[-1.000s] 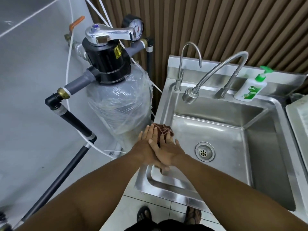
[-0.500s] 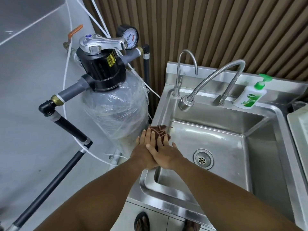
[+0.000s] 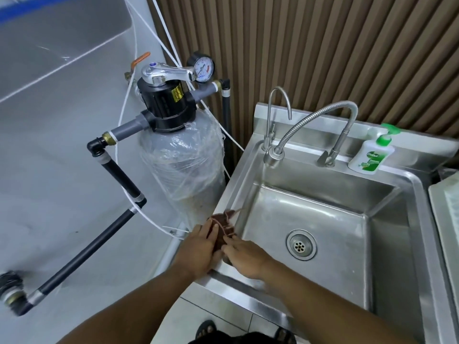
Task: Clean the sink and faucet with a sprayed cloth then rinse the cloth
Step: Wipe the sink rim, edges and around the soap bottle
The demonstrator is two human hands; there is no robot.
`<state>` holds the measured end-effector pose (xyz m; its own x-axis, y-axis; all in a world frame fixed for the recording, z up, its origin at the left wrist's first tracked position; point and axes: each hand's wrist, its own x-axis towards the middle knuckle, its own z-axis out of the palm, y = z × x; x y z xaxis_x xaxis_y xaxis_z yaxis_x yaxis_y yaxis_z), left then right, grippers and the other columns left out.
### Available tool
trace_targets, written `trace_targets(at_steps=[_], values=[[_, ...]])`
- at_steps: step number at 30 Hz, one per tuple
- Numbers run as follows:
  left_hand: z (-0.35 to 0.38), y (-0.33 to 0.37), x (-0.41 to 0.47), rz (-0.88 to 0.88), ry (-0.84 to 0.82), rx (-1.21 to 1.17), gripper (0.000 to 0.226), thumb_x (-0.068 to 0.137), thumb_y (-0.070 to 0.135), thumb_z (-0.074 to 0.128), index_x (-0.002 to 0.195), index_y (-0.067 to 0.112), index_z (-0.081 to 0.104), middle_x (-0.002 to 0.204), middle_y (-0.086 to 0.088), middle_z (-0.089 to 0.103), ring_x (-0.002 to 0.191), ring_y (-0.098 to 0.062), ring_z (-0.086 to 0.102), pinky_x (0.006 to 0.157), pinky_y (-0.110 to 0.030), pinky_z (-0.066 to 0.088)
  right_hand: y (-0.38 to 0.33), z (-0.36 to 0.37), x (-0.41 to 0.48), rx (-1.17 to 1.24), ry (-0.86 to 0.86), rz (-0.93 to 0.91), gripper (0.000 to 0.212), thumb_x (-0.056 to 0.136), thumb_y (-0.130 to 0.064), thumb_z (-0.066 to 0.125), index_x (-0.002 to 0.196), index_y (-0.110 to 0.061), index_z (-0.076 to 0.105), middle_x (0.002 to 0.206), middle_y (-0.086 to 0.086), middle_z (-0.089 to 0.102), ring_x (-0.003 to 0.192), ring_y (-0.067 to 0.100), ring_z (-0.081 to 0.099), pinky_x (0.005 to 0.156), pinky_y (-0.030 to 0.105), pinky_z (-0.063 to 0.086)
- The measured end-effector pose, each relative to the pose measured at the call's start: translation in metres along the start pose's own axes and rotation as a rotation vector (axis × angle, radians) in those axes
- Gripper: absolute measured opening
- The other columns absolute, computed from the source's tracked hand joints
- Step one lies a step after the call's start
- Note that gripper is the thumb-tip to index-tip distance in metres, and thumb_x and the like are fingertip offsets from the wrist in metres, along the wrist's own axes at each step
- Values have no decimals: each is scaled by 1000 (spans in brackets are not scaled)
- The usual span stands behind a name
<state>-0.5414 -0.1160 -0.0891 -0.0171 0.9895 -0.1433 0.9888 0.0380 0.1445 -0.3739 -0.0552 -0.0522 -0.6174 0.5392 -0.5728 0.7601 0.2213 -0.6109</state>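
Head view: L hand, R hand fingers flat, pressing cloth beneath onto sink rim.

Brushed, shiny steel sink, chrome ribbed faucet, brown cloth, glossy plastic soap bottle.

Left hand and right hand lie flat side by side, fingers straight.

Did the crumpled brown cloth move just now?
Yes. The crumpled brown cloth slid a little along the stainless steel sink's left rim, toward the person and the front corner.
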Motion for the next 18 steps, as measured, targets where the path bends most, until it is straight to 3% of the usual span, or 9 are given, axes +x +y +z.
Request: trace_targets(at_steps=[3, 5, 7, 9, 10, 12, 15, 18], values=[[-22, 19, 6, -55, 87, -180, 47, 85, 57, 45, 90, 19, 73, 97, 1, 65, 91, -18, 54, 70, -30, 41, 15, -19, -14, 117, 100, -106, 64, 84, -36, 43, 147, -47, 40, 147, -2, 51, 129, 22, 51, 106, 37, 42], [-49, 42, 16, -196, 0, -541, 39, 89, 49, 55, 69, 20, 70, 71, 4, 64, 73, -14, 59, 63, -31, 42, 24, -36, -25, 179, 164, -225, 62, 81, -30, 60, 141, -40, 50, 140, -16, 46, 127, 6, 47, 106, 24, 39], [-68, 63, 27, -278, -176, -930, 37, 93, 36, 60, 62, 22, 74, 60, 4, 66, 61, -10, 62, 66, -32, 46, 32, -57, -35, 247, 207, -277, 52, 81, -28, 76, 131, -32, 60, 130, -24, 45, 118, -5, 47, 98, 12, 38], [-78, 81, 38, -265, -301, -1234, 31, 90, 43, 62, 85, 19, 82, 84, -10, 77, 84, -19, 72, 87, -39, 52, 41, -77, -44, 332, 269, -294, 31, 82, -33, 79, 110, -26, 68, 107, -15, 65, 97, 2, 62, 87, 27, 51], [-81, 89, 43, -258, -326, -1371, 41, 86, 50, 65, 100, 15, 80, 101, -18, 76, 99, -28, 72, 99, -43, 51, 45, -87, -50, 387, 302, -289, 19, 85, -33, 77, 98, -23, 68, 88, -8, 68, 81, 6, 64, 75, 35, 53], [-80, 99, 50, -194, -359, -1542, 59, 82, 54, 70, 117, 7, 73, 117, -24, 71, 115, -36, 66, 106, -45, 48, 50, -106, -60, 499, 359, -278, 12, 93, -30, 72, 87, -19, 69, 69, -7, 64, 64, 8, 60, 60, 32, 48], [-81, 112, 61, -46, -384, -1511, 63, 72, 44, 85, 122, 9, 67, 117, -19, 72, 114, -36, 67, 104, -49, 50, 63, -132, -77, 662, 473, -227, 25, 98, -31, 65, 87, -10, 71, 70, -3, 64, 65, 9, 58, 61, 27, 46], [-84, 118, 73, -31, -280, -1440, 56, 73, 42, 84, 118, 11, 71, 112, -16, 75, 114, -40, 66, 105, -55, 49, 71, -145, -90, 791, 561, -163, 36, 100, -38, 60, 90, -4, 70, 79, 4, 71, 73, 16, 65, 68, 28, 53]])
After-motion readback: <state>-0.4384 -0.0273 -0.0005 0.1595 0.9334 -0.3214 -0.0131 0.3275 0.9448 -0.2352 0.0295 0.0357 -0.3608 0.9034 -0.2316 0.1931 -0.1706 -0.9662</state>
